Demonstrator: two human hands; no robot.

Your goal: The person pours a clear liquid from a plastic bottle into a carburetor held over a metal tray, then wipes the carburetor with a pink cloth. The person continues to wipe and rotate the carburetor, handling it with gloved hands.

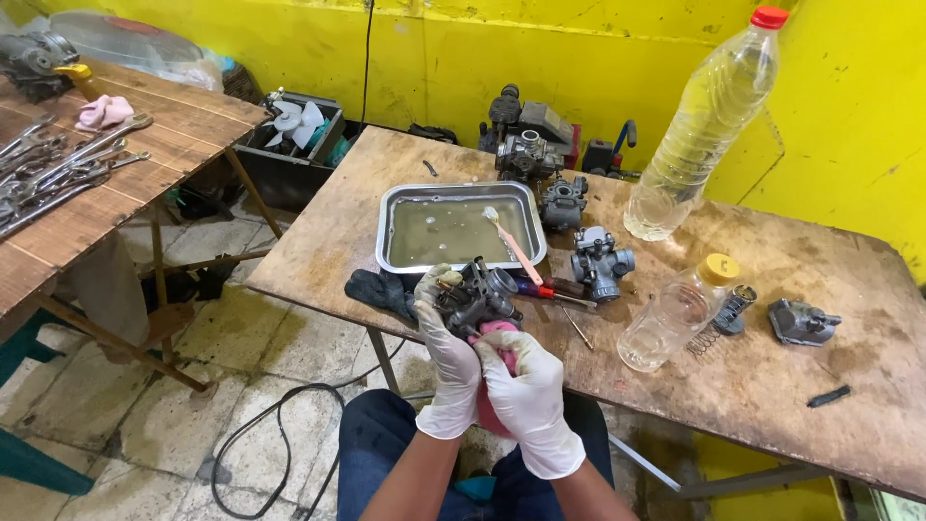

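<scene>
The right hand [529, 400] gripped a pink cloth [494, 359] under a carburetor [475, 301]. The left hand [446, 357] gripped the carburetor at the table's [752, 376] near edge. A tray [461, 230] of liquid holding a toothbrush [511, 243] lay just behind, toward the far edge.

metal tray [388, 228], toothbrush [512, 244], two plastic bottles [709, 121]
</scene>
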